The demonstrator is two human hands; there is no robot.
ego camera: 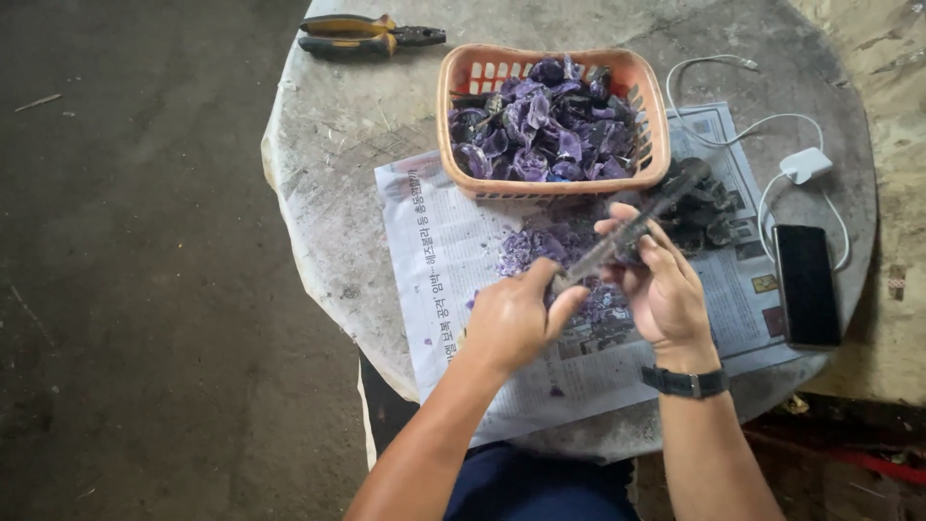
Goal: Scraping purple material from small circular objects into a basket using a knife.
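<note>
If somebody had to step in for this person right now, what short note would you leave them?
Left hand: closed around the handle end of a long dark tool.
Right hand: closed on the tool's far part and a small dark piece, hard to make out.
Orange basket holds purple stone pieces. Purple chips lie on the newspaper under the hands; a dark rough pile sits right of the basket.
Done: many pieces in the basket.
Left: the dark pile.
Pliers, phone and charger lie aside.
</note>
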